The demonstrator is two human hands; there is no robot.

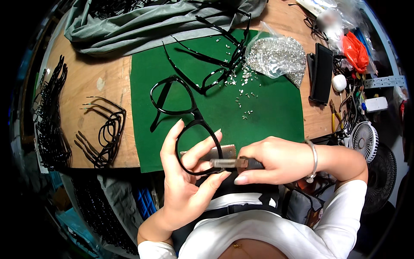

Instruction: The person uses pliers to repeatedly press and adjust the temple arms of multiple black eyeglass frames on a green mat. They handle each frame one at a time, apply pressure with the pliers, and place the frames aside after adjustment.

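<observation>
A black eyeglass frame (197,115) is held over the near edge of the green mat (148,146), one temple pointing away to the left. My left hand (183,196) grips the nearer rim, its thumb and fingers round the lower corner. My right hand (276,162) is closed round a dark-handled hand tool with a blunt metal end (225,163); its exact kind is unclear. The metal end meets or overlaps the rim's outer corner, close to my left thumb. Behind the fingers lies a small mesh-textured block (228,151), partly hidden.
More black frames (214,80) lie farther up the mat, beside scattered silvery bits (246,77) and a clear bag (276,56) full of them. Frames are stacked (110,138) at left, near a grey cloth (112,34). Rightward are a black case (321,73), pliers (334,114) and a white fan (363,138).
</observation>
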